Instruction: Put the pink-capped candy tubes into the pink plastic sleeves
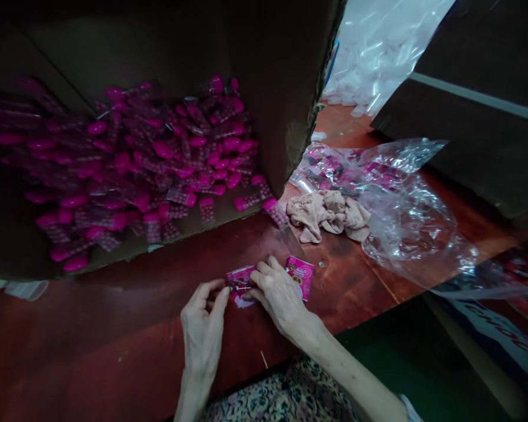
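Note:
Pink printed labels lie on the red-brown table between my two hands. My left hand is at their left edge, thumb and forefinger pinched together; what is between the fingertips is too small to make out. My right hand rests over their right side with its fingers bent down onto them. Just right of it lies a pink card, partly covered by the fingers. Beyond my hands, a cardboard box on its side holds many small clear containers with pink caps and pink beads.
A crumpled beige cloth sits right of the box opening. Behind it, a clear plastic bag spreads toward the table edge, pink pieces inside. A bag of whitish pieces stands farther back, beside a dark box. A thin stick lies near the front edge.

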`<state>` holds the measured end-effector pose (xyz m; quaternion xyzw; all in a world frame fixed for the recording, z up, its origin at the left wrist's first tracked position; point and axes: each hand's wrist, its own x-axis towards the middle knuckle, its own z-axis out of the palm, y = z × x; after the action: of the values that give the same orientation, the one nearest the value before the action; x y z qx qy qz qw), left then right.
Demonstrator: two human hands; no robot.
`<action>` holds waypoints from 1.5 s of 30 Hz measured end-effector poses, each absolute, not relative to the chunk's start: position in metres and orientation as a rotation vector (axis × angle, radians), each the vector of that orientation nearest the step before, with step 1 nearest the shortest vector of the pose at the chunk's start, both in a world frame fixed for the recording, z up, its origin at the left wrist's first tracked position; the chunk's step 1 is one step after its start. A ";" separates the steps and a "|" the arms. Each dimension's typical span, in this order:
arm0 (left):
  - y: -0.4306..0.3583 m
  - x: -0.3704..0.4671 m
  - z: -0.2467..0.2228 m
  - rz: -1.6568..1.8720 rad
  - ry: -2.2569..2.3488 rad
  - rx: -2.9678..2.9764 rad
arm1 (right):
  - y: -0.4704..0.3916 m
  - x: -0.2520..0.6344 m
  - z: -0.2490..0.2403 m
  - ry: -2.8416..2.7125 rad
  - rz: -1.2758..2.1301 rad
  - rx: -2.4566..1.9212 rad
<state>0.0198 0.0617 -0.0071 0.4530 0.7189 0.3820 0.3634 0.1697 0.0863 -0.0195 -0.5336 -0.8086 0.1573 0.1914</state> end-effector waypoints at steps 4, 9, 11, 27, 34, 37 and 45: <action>0.058 0.022 -0.008 0.947 1.837 1.145 | 0.087 0.170 -0.023 -2.260 0.428 -1.539; 0.058 0.024 -0.007 0.921 1.834 1.120 | 0.083 0.169 -0.025 -2.263 0.412 -1.584; 0.059 0.025 -0.007 0.939 1.807 1.096 | 0.080 0.167 -0.021 -2.246 0.392 -1.603; 0.075 0.039 0.005 1.256 1.244 0.266 | 0.068 0.154 -0.006 -1.230 1.358 -1.381; 0.072 0.025 0.001 1.270 1.200 0.251 | 0.062 0.145 -0.002 -1.507 1.221 -1.373; 0.071 0.021 0.000 1.258 1.197 0.239 | 0.063 0.145 0.003 -1.590 1.087 -1.405; 0.068 0.020 -0.001 1.247 1.187 0.271 | 0.066 0.138 0.000 -1.432 1.166 -1.370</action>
<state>0.0198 0.0678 -0.0012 0.1191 0.5212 0.5476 0.6436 0.1385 0.0659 -0.0003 -0.5438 -0.5685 0.4626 0.4087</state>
